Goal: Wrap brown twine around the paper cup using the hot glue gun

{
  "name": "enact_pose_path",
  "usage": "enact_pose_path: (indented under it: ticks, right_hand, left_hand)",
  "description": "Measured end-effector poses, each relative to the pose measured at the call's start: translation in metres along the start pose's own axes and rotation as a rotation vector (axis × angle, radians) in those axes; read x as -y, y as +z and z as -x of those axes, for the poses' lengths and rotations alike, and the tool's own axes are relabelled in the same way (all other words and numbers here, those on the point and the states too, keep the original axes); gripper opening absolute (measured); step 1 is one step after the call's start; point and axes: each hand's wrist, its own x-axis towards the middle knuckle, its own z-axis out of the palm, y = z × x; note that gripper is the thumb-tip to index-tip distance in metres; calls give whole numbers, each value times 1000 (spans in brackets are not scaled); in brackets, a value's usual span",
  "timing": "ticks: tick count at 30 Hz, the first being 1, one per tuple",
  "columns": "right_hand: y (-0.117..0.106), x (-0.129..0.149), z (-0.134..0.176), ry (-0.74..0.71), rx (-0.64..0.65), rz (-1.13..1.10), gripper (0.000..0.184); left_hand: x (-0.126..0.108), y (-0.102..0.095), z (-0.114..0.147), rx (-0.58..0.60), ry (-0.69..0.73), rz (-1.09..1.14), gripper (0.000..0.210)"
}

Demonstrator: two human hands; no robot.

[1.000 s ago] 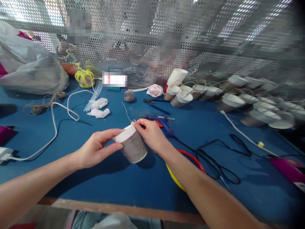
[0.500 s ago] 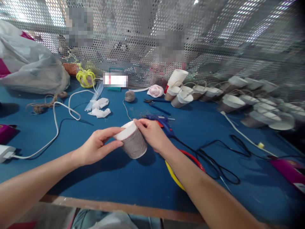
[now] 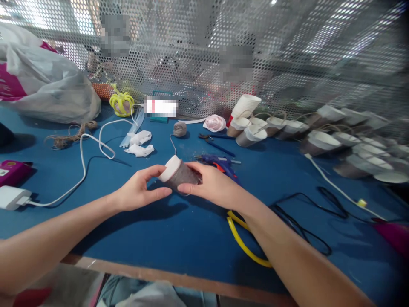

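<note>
A paper cup point(image 3: 183, 175) with a grey wrapped body and a white rim is tilted above the blue table, its mouth toward the left. My right hand point(image 3: 212, 181) closes around the body, thumb in front and fingers behind. At the rim side, my left hand point(image 3: 143, 187) cups it loosely, fingertips on the white edge and thumb just below. Grey yarn runs from a small ball point(image 3: 180, 128) toward the cup. Behind my right hand lies a blue glue gun point(image 3: 220, 162), partly hidden.
Blue-handled pliers point(image 3: 220, 147) and a pink ribbon roll point(image 3: 214, 123) lie behind. Several handled cups point(image 3: 252, 134) crowd the right. White tissue point(image 3: 139, 149), a white cable point(image 3: 83, 157) and a plastic bag point(image 3: 54, 85) are left. A yellow tube point(image 3: 244, 247) lies by my right forearm.
My right hand has shifted from the cup's rim to wrap around its body. The cup has tipped further, its mouth turning left, and my left thumb has loosened from it.
</note>
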Motion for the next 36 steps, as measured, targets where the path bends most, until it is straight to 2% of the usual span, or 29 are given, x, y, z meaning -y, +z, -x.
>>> enact_pose_path:
  ticks: [3, 5, 9, 18, 20, 23, 28, 30, 33, 36]
  right_hand:
    - [9, 0, 6, -78, -122, 208, 54]
    - [14, 0, 10, -102, -160, 278, 57]
    - [20, -1, 14, -96, -157, 331, 57]
    - [25, 2, 16, -114, -172, 396, 60]
    - [24, 1, 16, -139, -161, 323, 59]
    - [20, -2, 13, -127, -86, 85, 53]
    - [12, 0, 4, -19, 24, -379, 61]
    - [9, 6, -1, -14, 43, -493, 62]
    - [7, 20, -14, -78, 111, -524, 59]
    - [10, 31, -31, -152, 115, -409, 39]
  left_hand:
    - [-3, 2, 0, -22, -86, 92, 24]
    - [-5, 4, 0, -40, -142, 137, 19]
    - [-7, 7, 0, -68, -196, 162, 18]
    - [-6, 8, 2, -84, -202, 106, 14]
    - [-6, 9, 2, -59, -201, 96, 15]
    - [-9, 11, 4, 18, -180, 55, 17]
    - [-14, 14, 8, 148, -129, 21, 12]
    - [-14, 15, 8, 185, -114, 27, 10]
    - [-13, 15, 8, 229, -87, 40, 12]
    - [-11, 15, 7, 242, -85, 46, 13]
